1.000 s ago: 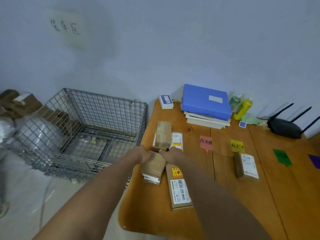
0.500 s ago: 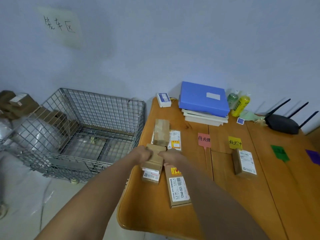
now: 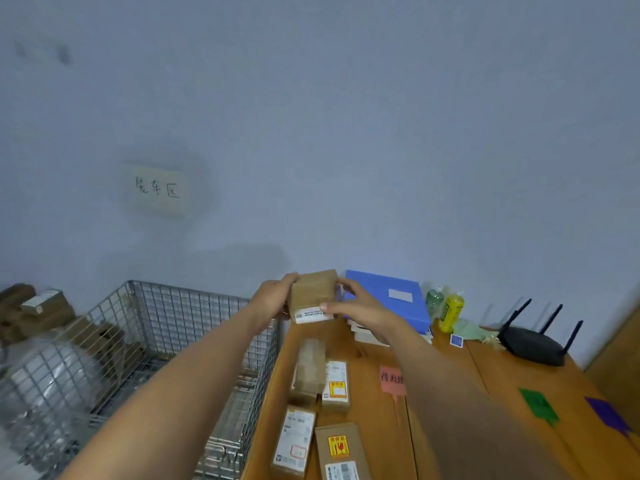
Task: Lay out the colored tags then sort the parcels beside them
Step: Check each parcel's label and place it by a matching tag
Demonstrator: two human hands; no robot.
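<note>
holding a brown parcel (image 3: 313,292) mid-frame, left hand (image 3: 273,299) and right hand (image 3: 360,310) gripping its sides, sorting underway; next, match it among the tags (image 3: 393,379).

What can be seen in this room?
table: one, orange-brown wood, against the wall
held parcel: one, brown, up in the air between both hands
parcels: four, brown, on the table's left side
tags: three showing, pink tag, green tag, purple tag, flat on the table
box: one, blue, by the wall on a white stack
bottles: two, green bottle, yellow bottle, right of the box
router: one, black, table's far right
basket: one, grey wire, left of the table
note: one, pale, on the wall
hands: left hand, right hand, gripping the held parcel's sides
</note>
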